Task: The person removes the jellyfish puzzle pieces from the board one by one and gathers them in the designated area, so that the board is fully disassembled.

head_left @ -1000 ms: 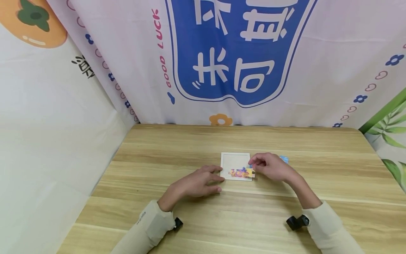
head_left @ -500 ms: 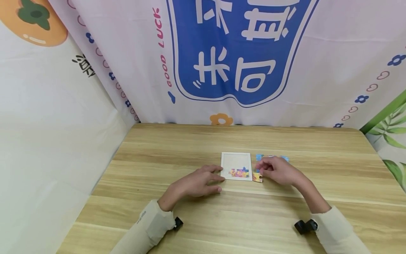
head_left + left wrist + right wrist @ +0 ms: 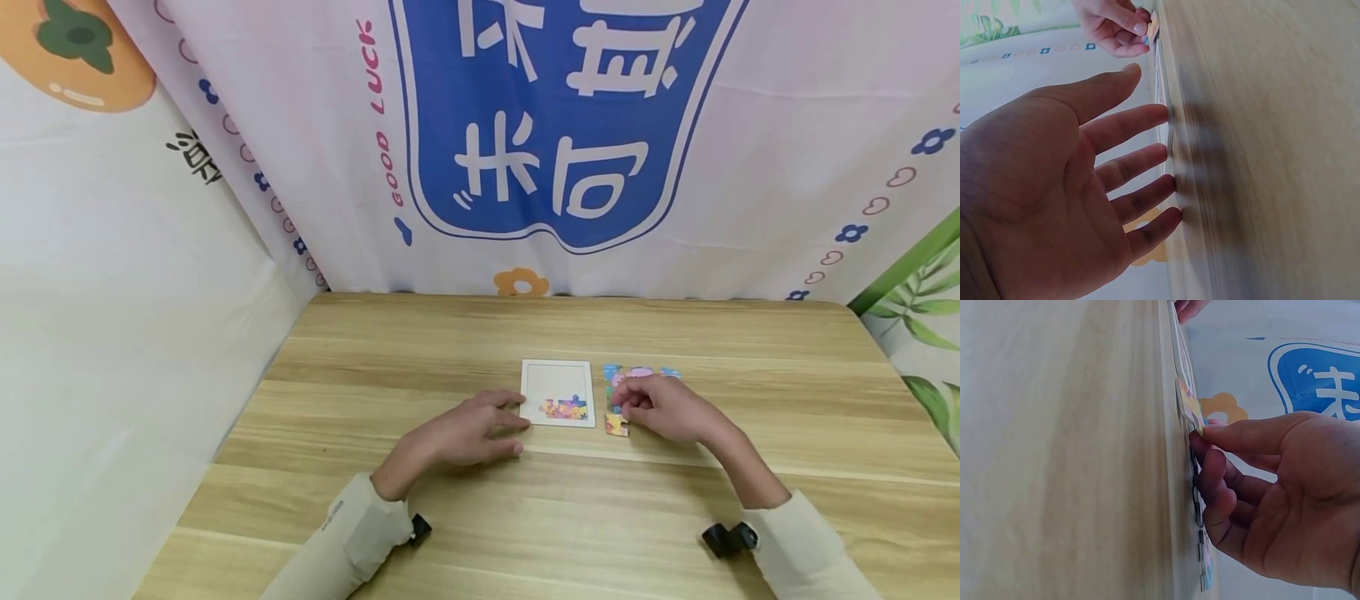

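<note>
Puzzle pieces (image 3: pixel 633 375) lie in a small loose cluster on the wooden table (image 3: pixel 480 517), near its middle and just right of a white puzzle tray (image 3: pixel 558 392). The right hand (image 3: pixel 660 407) rests over that cluster with its fingers curled, thumb and forefinger pinching one yellow-and-orange piece (image 3: pixel 617 426) at the cluster's near edge; in the right wrist view the same piece (image 3: pixel 1190 405) is tilted up off the wood at the fingertips. Inside the tray, a short row of joined coloured pieces (image 3: pixel 565 408) sits along the near edge. The left hand (image 3: pixel 461 433) lies flat on the table at the tray's near left corner, fingers straight and slightly spread, fingertips touching the tray's left edge. Behind the table's far edge hangs a printed cloth backdrop (image 3: pixel 555 125).
</note>
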The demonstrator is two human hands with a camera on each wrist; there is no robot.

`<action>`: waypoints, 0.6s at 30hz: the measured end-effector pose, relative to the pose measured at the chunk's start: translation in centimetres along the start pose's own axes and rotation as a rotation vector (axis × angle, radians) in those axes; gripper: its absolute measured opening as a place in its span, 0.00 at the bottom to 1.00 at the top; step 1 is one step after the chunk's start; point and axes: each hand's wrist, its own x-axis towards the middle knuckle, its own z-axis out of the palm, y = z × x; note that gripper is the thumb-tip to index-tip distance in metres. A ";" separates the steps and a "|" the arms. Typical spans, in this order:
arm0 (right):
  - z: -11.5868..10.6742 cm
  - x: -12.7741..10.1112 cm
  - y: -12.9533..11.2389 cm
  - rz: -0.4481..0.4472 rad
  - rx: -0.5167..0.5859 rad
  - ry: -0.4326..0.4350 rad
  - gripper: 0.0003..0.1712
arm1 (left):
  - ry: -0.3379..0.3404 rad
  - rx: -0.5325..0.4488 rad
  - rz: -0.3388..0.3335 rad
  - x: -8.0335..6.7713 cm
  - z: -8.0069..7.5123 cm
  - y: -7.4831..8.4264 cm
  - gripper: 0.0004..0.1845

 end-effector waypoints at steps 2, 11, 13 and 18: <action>0.0 0.0 0.0 0.002 -0.005 0.000 0.06 | 0.001 0.003 0.001 0.0 0.0 -0.1 0.23; 0.3 -0.1 -0.8 0.015 -0.036 -0.006 0.08 | -0.006 -0.019 -0.012 0.0 -0.1 0.0 0.23; 0.3 -0.1 -1.0 0.015 -0.053 -0.006 0.10 | -0.007 -0.018 -0.015 0.0 -0.1 0.0 0.23; 0.4 -0.2 -1.3 0.008 -0.066 -0.002 0.11 | -0.007 -0.017 -0.020 0.0 0.0 0.1 0.23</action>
